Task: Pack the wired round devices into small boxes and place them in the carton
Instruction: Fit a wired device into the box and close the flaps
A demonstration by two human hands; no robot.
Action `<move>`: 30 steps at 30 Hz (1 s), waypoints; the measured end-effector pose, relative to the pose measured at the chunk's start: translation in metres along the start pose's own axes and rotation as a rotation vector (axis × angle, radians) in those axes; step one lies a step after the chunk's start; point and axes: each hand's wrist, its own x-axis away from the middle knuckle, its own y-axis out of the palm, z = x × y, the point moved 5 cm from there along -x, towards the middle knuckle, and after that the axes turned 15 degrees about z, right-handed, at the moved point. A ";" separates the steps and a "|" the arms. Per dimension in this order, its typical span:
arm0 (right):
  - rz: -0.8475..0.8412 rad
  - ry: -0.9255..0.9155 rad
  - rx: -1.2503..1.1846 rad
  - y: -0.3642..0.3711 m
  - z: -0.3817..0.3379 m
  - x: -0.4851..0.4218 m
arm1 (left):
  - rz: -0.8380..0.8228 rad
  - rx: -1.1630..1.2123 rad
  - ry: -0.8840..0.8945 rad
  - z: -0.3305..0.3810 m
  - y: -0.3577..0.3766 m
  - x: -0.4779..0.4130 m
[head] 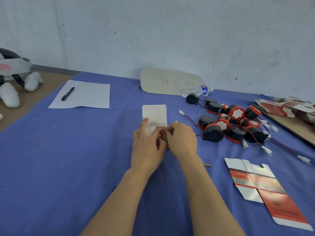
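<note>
Both forearms reach out from the near edge of the worktop and meet around its middle. The left hand lies palm down with its thumb stretched up over a white flap, its fingers curled round a round device. The right hand arches over from the other side, its fingertips pinching the same device. Only a bit of the device's red rim and dark body shows between the hands, so I cannot tell which way it faces.

Just beyond the hands and touching them lies a small box, white side up, its long axis running toward the far edge; what is in it cannot be seen.

Toward the right edge sits a pile of round devices, black with red rims, their red-and-black wires and white plugs trailing toward the near right. Near the near right corner lies a flattened box, red and white. At the far right edge is a stack of flat boxes
</note>
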 end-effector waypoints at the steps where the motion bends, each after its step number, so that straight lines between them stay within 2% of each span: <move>1: 0.022 0.025 0.024 0.001 -0.001 0.000 | 0.004 -0.015 -0.003 0.000 0.000 0.000; 5: 0.016 0.041 0.068 0.004 -0.004 -0.001 | 0.004 -0.038 -0.015 -0.001 0.001 -0.002; 12: -0.197 -0.046 0.161 0.006 -0.002 -0.007 | -0.090 -0.041 0.012 0.000 0.002 -0.002; 17: -0.384 -0.031 0.073 0.012 0.010 -0.005 | -0.076 -0.121 0.013 0.000 0.003 -0.006; 21: -0.346 -0.008 0.152 0.009 0.015 -0.001 | -0.074 0.001 -0.025 -0.003 0.008 -0.007; 24: -0.336 0.027 0.146 0.011 0.016 0.002 | -0.004 0.291 -0.224 -0.006 0.005 -0.009; 25: -0.333 0.022 0.143 0.012 0.016 0.002 | 0.027 0.343 -0.231 -0.005 0.002 -0.010; 27: -0.310 0.020 0.110 0.012 0.016 0.004 | 0.059 0.337 -0.209 -0.006 -0.002 -0.011; 30: -0.226 0.024 -0.051 0.015 0.016 0.007 | 0.053 0.409 -0.354 -0.015 -0.003 -0.011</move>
